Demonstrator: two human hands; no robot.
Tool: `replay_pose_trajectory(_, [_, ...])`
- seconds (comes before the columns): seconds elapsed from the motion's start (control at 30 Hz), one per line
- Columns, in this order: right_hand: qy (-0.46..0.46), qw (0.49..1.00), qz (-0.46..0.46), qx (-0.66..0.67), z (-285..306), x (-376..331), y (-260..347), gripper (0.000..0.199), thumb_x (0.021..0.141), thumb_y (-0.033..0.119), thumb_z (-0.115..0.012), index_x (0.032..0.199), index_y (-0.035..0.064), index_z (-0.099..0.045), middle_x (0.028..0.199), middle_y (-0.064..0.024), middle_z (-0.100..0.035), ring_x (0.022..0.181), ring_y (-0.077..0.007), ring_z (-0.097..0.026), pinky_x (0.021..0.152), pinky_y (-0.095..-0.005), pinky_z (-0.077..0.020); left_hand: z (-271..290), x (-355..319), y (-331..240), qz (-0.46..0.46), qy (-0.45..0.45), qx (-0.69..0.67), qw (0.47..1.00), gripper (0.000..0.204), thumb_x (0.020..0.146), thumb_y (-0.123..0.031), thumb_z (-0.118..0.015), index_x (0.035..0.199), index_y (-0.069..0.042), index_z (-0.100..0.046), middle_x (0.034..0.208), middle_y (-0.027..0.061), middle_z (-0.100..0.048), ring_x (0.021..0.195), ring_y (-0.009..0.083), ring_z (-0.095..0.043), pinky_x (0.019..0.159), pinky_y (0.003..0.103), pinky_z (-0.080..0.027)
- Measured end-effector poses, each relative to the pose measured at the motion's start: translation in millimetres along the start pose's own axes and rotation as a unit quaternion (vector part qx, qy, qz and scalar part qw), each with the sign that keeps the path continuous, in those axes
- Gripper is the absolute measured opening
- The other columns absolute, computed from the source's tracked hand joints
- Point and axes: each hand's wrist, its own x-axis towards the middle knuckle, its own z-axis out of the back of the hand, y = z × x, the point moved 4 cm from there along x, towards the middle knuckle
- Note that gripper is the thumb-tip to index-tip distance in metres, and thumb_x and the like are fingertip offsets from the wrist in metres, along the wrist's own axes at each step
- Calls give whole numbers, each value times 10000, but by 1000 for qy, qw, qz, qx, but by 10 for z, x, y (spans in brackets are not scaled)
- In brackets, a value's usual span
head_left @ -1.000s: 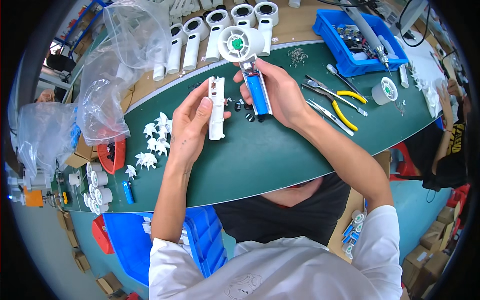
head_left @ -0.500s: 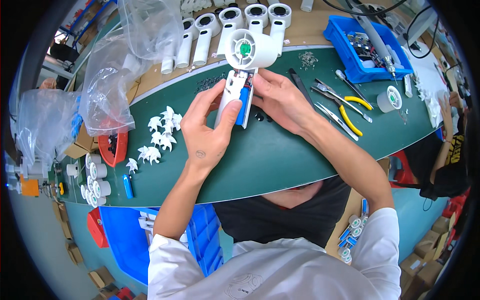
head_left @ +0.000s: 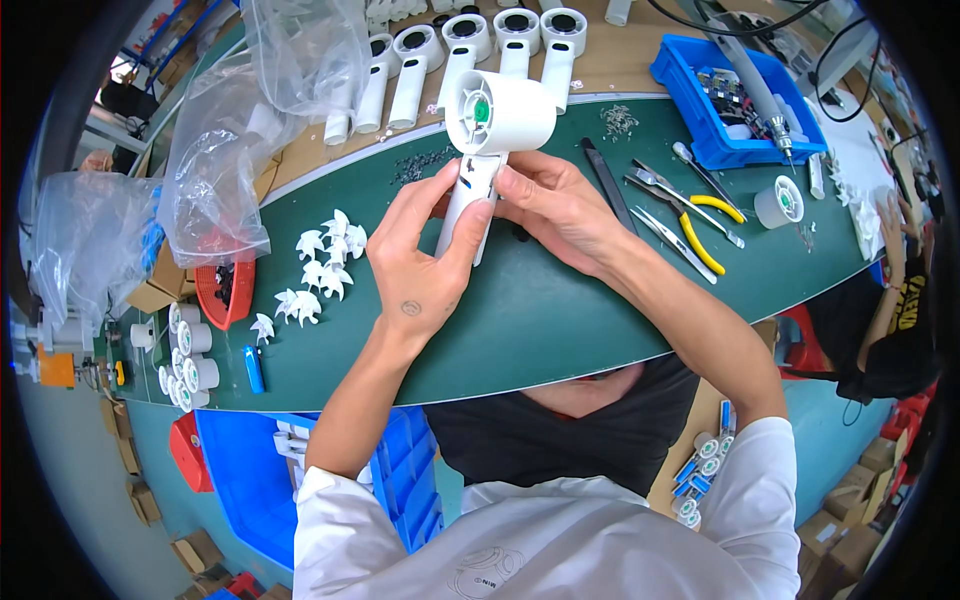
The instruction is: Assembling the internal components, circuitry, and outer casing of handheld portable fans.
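Fan (head_left: 487,150) held above the green mat (head_left: 560,300), round head up, handle down. Left hand (head_left: 420,255) wraps the handle with fingers closed on it; right hand (head_left: 555,205) pinches it from the other side. Five more fan bodies (head_left: 470,45) lie in a row behind (partly hidden by plastic bags (head_left: 215,170)). White blades (head_left: 320,265) sit left, roughly ten. Yellow pliers (head_left: 690,225), tweezers and a blue bin (head_left: 735,95) sit right.

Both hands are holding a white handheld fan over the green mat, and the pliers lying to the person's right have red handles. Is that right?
Not quite. The head view shows both the left hand and the right hand on the white handheld fan above the green mat, but the pliers to the right have yellow handles, not red.
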Motion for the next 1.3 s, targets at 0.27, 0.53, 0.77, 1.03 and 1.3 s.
replay_pose_trajectory(0.27, [19, 1000, -15, -7, -25, -20, -10, 519, 934, 293, -651, 1344, 11, -505, 1304, -93, -566, 1195, -204, -540, 1055, -407, -406, -28, -31, -63, -29, -35, 59, 997, 385, 772, -73, -787, 1120, 38, -664, 972, 168, -688, 800, 233, -671, 714, 316, -540])
replay_pose_trajectory(0.53, [37, 999, 5, -25, -153, -51, 9, 554, 987, 307, -544, 1419, -11, -402, 1413, -159, -473, 1304, -242, -460, 1091, -406, -369, -112, -49, -182, -116, -89, 166, 975, 390, 724, -45, -801, 1084, 23, -669, 917, 136, -662, 785, 264, -652, 681, 326, -534])
replay_pose_trajectory(0.77, [67, 993, 39, -86, -62, -19, 207, 614, 964, 370, -556, 1383, -59, -425, 1377, -189, -502, 1289, -272, -482, 1096, -424, -365, -181, -115, -22, 176, 4, -261, 949, 390, 888, -101, -691, 1189, 47, -493, 1117, 162, -587, 939, 198, -620, 817, 298, -516])
replay_pose_trajectory(1.03, [104, 989, 12, -103, -83, -28, 187, 636, 958, 415, -552, 1370, -53, -424, 1321, -193, -553, 1204, -267, -554, 1008, -393, -452, -300, -191, -71, 207, 135, -338, 908, 332, 964, -141, -588, 1225, 40, -490, 1053, 116, -609, 836, 140, -625, 714, 283, -521])
replay_pose_trajectory(1.3, [53, 990, 69, -107, -169, -69, 126, 518, 914, 336, -661, 1256, -6, -475, 1202, -229, -611, 1152, -302, -587, 1008, -432, -464, -205, -155, -196, 37, 54, -68, 996, 319, 930, -80, -610, 1213, 39, -527, 917, 164, -655, 788, 255, -660, 674, 317, -520])
